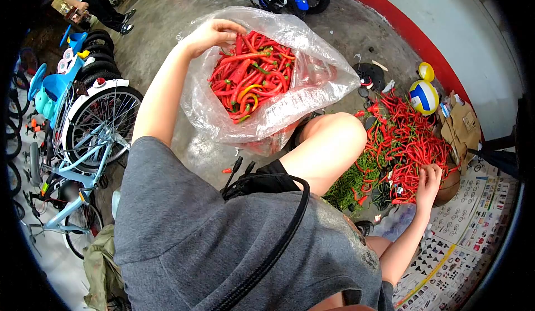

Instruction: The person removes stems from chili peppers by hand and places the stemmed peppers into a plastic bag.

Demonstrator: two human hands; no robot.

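The left hand [210, 37], half-curled, meets the plastic bag [329, 95]; the right hand [428, 186] touches heaped chillies [400, 126]. Both holds are unclear; lifting chillies needs a pinch.

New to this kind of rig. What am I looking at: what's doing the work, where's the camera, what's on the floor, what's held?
There is no robot: two bare hands do the work. The one picture comes from a camera on the person's head, looking forward and down, so their own shirt and knee show.

On the floor, a clear bag stands open, with red peppers inside. To the right lies a loose pile of thinner red peppers, beside what look like green stems. A ball sits behind the pile.

The left hand is at the bag's rim; the right hand is at the near edge of the pile. I can't tell whether either set of fingers grips anything.
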